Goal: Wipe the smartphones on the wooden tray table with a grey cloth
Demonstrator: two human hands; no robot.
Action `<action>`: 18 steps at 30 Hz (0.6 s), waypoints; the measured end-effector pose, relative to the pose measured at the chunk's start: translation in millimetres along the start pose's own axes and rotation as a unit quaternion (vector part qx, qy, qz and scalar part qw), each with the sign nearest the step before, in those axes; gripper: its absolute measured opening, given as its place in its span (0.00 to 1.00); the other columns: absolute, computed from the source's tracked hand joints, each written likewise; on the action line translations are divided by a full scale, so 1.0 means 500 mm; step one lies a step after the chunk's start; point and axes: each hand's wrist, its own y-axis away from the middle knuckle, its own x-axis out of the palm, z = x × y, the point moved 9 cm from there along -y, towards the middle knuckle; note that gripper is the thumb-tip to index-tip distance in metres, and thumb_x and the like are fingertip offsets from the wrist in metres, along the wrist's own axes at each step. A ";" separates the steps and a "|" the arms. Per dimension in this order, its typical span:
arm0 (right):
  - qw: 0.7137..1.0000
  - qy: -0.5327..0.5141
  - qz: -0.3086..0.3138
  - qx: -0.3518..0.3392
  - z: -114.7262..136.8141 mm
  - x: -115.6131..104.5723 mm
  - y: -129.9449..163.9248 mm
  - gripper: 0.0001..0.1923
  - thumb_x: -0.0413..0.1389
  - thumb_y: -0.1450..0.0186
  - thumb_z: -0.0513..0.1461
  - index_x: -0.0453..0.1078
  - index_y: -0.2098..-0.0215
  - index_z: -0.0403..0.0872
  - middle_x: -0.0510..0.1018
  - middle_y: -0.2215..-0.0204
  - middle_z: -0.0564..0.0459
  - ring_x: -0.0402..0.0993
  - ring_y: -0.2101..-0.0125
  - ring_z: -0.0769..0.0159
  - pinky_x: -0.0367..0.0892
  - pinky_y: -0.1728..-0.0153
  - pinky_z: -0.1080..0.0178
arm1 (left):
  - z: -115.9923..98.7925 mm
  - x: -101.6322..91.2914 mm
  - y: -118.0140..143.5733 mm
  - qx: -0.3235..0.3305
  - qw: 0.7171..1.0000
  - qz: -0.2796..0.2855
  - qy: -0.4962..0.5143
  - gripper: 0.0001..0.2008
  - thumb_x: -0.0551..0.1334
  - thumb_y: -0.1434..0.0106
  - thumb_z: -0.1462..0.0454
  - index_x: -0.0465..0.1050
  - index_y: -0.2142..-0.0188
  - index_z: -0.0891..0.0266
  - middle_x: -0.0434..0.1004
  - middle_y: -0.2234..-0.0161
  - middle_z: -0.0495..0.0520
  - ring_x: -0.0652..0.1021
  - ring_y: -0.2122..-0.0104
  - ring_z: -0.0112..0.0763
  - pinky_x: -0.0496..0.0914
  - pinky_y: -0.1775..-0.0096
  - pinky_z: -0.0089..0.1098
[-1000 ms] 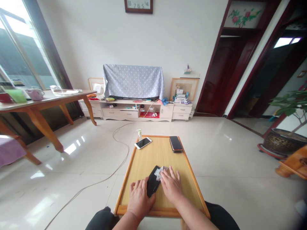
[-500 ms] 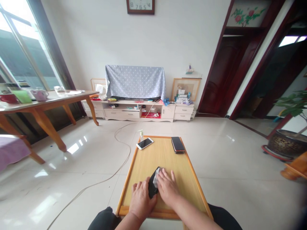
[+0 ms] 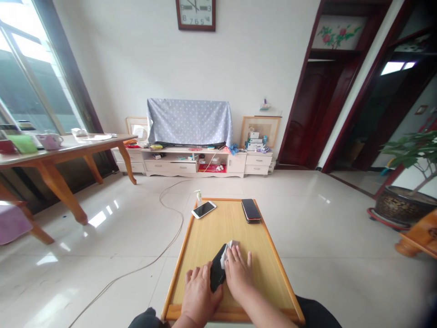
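Observation:
A black phone (image 3: 217, 269) lies at a slant on the small wooden table (image 3: 191, 282) in front of me. My left hand (image 3: 201, 287) grips it along its left side and lower end, thumb at the bottom edge. Under the fingers of my right hand (image 3: 239, 271) is a crumpled white tissue (image 3: 229, 251), pressed against the phone's upper right part. The right thumb is hidden. Beyond my hands, a white-framed phone (image 3: 204, 209) rests near the far left corner, and a stack of dark phones (image 3: 251, 211) near the far right corner.
A small pump bottle (image 3: 199, 197) stands at the table's far left corner. A cable (image 3: 136, 263) runs across the tiled floor on the left. A larger table (image 3: 78, 152) with cups stands left, a potted plant (image 3: 406, 202) right, and a low cabinet (image 3: 170, 167) by the wall.
My view has tilted up slightly, so everything sits a little lower and further left. Both hands stay at the black phone, the right still pressing the tissue on it.

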 end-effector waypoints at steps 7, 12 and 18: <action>1.000 -0.015 0.006 -0.010 -0.012 0.030 0.097 0.30 0.40 0.28 0.43 0.46 0.28 0.55 0.48 0.30 0.54 0.40 0.30 0.53 0.26 0.33 0.37 | -0.016 -0.003 0.005 0.027 0.999 0.000 -0.018 0.22 0.60 0.40 0.55 0.73 0.48 0.59 0.75 0.45 0.59 0.72 0.48 0.46 0.58 0.43 0.46; 0.999 -0.040 0.013 0.003 -0.014 0.002 0.111 0.30 0.40 0.28 0.43 0.48 0.28 0.58 0.50 0.30 0.57 0.41 0.30 0.52 0.31 0.34 0.34 | -0.024 0.006 0.003 0.012 0.999 0.038 -0.017 0.26 0.60 0.40 0.51 0.71 0.45 0.60 0.73 0.43 0.61 0.71 0.47 0.47 0.61 0.44 0.44; 0.996 -0.089 0.020 -0.020 -0.001 -0.016 0.140 0.28 0.42 0.29 0.42 0.54 0.30 0.60 0.56 0.32 0.56 0.43 0.30 0.51 0.34 0.34 0.34 | -0.063 0.001 -0.020 0.019 0.992 0.109 -0.064 0.17 0.60 0.42 0.58 0.73 0.54 0.59 0.79 0.55 0.59 0.76 0.56 0.45 0.69 0.55 0.39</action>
